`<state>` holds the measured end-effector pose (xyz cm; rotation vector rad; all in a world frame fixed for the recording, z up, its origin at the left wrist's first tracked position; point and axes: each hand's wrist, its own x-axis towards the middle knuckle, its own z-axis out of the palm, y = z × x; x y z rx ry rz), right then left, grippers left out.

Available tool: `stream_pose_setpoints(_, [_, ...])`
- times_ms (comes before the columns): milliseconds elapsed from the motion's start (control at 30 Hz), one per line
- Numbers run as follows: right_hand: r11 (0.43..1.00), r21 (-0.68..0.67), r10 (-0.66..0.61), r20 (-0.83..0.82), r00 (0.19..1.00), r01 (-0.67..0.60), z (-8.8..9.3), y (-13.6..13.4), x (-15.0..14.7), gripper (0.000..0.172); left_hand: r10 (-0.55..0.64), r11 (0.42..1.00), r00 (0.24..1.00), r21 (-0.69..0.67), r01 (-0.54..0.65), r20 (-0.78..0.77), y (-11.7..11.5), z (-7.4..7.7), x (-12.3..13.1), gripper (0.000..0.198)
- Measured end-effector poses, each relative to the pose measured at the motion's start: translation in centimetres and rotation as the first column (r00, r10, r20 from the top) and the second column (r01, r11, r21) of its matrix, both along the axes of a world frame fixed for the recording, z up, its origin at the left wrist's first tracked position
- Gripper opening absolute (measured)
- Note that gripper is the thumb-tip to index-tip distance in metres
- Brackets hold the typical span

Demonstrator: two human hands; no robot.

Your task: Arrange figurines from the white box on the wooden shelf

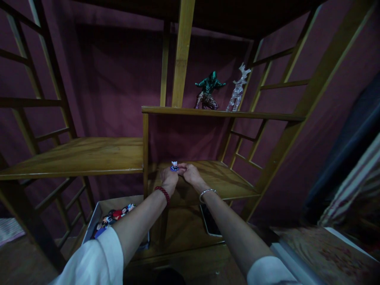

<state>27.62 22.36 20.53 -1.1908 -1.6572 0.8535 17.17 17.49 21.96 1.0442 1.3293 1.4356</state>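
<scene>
Above, statue [210,88] and deer [236,94]; figurine [174,166] in grasp of left fingers [171,173] and right fingers [182,168]

- A wooden shelf unit [184,51] carries the things; its boards are yellowish brown, set at different heights between upright posts.
- The upper right shelf [267,115] holds a crouching figure [210,88], shiny green above and darker below, arms spread.
- Just beside it, near the shelf's right end, stands a clear deer [236,93], upright.
- The left shelf [89,155] sits lower, a smooth, glossy board.
- The middle right shelf [228,180] is lower again, with shadows across its wood.
- On the bottom board [181,229] rests a dark item with a pale rim [211,222]; what it is cannot be told.
</scene>
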Motion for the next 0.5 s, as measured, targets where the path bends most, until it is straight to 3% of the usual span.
stream_pose_setpoints(33, [1.000,0.003,-0.003,0.005,1.000,0.003,-0.1,0.1,0.0,0.028,0.096,0.995,0.984,0.018,-0.095,-0.148,0.0,0.1,-0.1,0.013])
stream_pose_setpoints(100, [1.000,0.011,0.008,0.012,1.000,-0.008,-0.1,0.4,-0.2,0.029,0.178,0.983,0.901,0.027,-0.182,-0.396,-0.2,0.5,-0.2,0.006])
stream_pose_setpoints(133, [1.000,0.015,0.021,0.014,1.000,-0.022,-0.1,0.4,-0.4,0.029,0.177,0.980,0.845,0.012,-0.199,-0.505,-0.3,0.8,-0.3,0.003])
stream_pose_setpoints(233, [0.998,0.023,0.057,0.018,0.998,-0.058,0.0,0.5,-1.0,0.027,0.132,0.970,0.648,-0.038,-0.240,-0.750,-0.6,1.4,-0.3,0.021])
stream_pose_setpoints(333, [0.999,0.036,0.030,0.048,0.998,-0.032,0.2,0.5,-1.4,0.026,0.104,0.969,0.541,-0.039,-0.246,-0.835,-0.6,1.5,-0.3,0.030])
stream_pose_setpoints(500, [0.998,0.068,-0.018,0.140,0.990,0.009,0.1,1.0,-1.5,0.025,0.134,0.964,0.478,0.003,-0.265,-0.868,-0.5,1.0,-0.5,0.031])
